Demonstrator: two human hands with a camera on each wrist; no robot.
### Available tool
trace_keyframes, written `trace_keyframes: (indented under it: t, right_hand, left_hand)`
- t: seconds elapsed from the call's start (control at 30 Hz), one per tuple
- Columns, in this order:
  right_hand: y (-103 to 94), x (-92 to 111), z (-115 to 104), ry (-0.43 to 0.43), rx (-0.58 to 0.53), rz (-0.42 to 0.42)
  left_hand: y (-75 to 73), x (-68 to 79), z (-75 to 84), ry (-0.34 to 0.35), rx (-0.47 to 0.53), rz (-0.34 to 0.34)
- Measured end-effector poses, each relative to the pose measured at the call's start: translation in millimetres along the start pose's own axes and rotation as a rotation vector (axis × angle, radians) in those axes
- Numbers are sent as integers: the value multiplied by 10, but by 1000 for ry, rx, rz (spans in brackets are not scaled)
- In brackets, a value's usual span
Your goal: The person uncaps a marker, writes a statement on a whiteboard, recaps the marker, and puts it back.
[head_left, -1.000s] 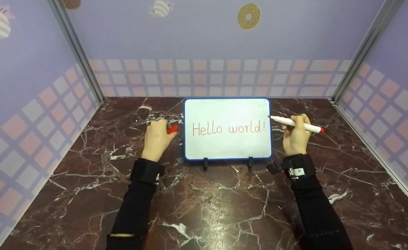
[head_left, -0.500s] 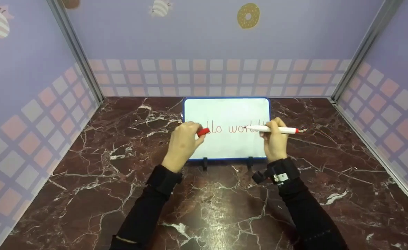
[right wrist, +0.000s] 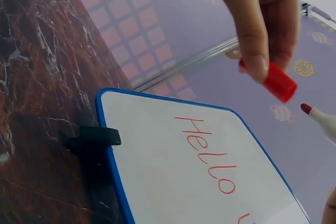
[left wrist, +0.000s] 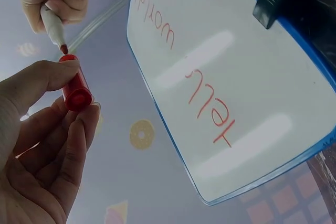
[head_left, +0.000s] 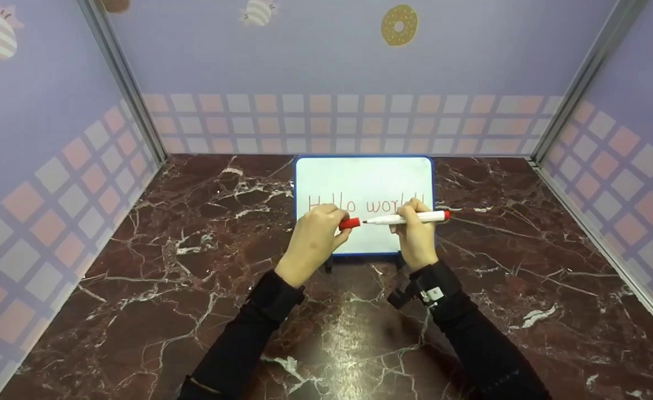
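Observation:
Between thumb and fingers, my left hand (head_left: pixel 314 236) pinches a red marker cap (head_left: pixel 350 223), its open end toward the right. My right hand (head_left: pixel 417 239) holds a white marker (head_left: pixel 385 219) with a red end plug, bare red tip pointing left at the cap. In the head view a small gap shows between tip and cap; the right wrist view also has the marker tip (right wrist: pixel 306 108) just apart from the cap (right wrist: pixel 281 82). Behind both hands stands a blue-framed whiteboard (head_left: pixel 365 178) with "Hello world!" in red, partly covered by the hands.
Black clips (head_left: pixel 328 262) support the whiteboard's lower edge on a dark red marbled table (head_left: pixel 137 311). Lilac walls with a checked pattern (head_left: pixel 321 122) enclose the back and both sides. Black straps are on both wrists.
Both hands have come toward each other in front of the whiteboard, the left moving right with the cap, the right moving left with the marker. The gap between cap and tip has narrowed greatly.

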State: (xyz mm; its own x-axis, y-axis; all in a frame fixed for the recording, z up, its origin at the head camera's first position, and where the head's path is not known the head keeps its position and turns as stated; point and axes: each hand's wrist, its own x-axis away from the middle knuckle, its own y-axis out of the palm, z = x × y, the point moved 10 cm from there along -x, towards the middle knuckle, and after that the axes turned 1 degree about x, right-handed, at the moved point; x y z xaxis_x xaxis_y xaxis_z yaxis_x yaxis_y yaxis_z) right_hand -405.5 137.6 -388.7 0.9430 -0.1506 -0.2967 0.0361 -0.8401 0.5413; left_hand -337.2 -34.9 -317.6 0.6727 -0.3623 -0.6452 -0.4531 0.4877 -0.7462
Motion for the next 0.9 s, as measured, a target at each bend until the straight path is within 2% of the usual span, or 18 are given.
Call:
trace_keyframes:
  t: [0.2,0.47,0.67,0.9]
  right_hand:
    - [89,60,73,22,15,-38]
    - [156,111,90,37,22,-53]
    - [180,109,40,23,3,-81]
    - [273,97,-24,-11,-12,-232]
  left_hand:
    - [51,9,102,44,60,-29]
    - [58,13,198,107,71,-9]
    - [88,5,259,141,76,-25]
    - [73,-12,263,136,65,-18]
